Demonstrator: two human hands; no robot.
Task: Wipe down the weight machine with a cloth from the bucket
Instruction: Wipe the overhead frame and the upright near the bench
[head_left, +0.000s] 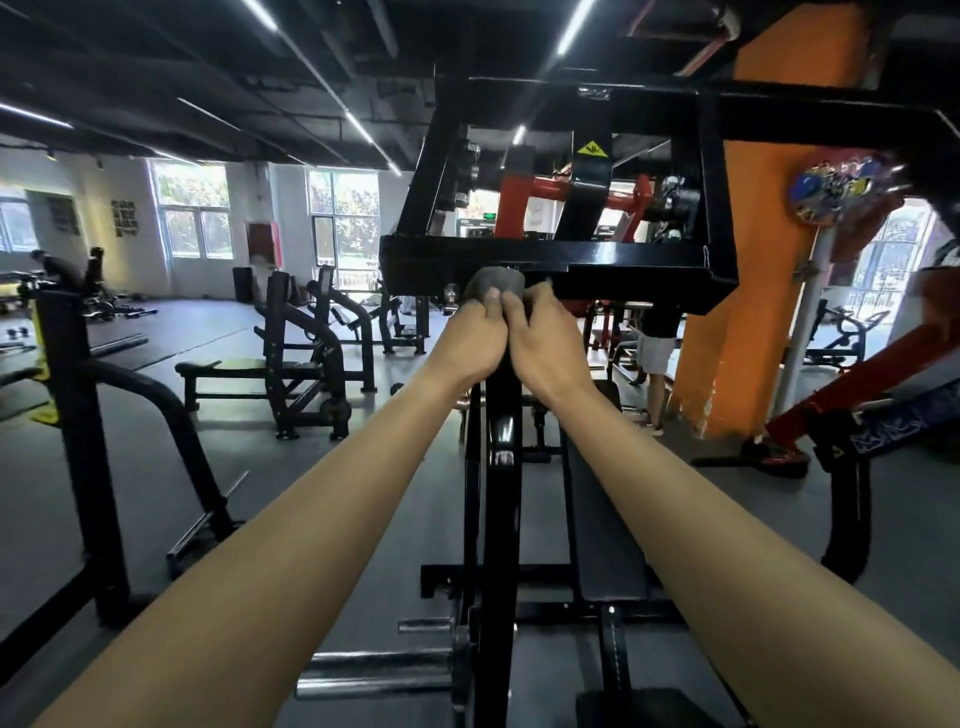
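Observation:
A black weight machine (613, 260) with red arms fills the middle of the view, its upright post (501, 467) running down between my forearms. Both arms reach forward to the top of that post, just under the machine's black crossbeam. A grey cloth (493, 283) is bunched against the beam there. My left hand (475, 340) grips the cloth from the left, and my right hand (545, 345) grips it from the right, thumbs side by side. No bucket is in view.
A dark padded bench (602, 519) lies below my right arm. Steel plate pegs (374, 670) stick out left at the machine's base. Other black machines (306, 353) stand to the left. An orange pillar (748, 291) and a standing person (657, 353) are behind on the right.

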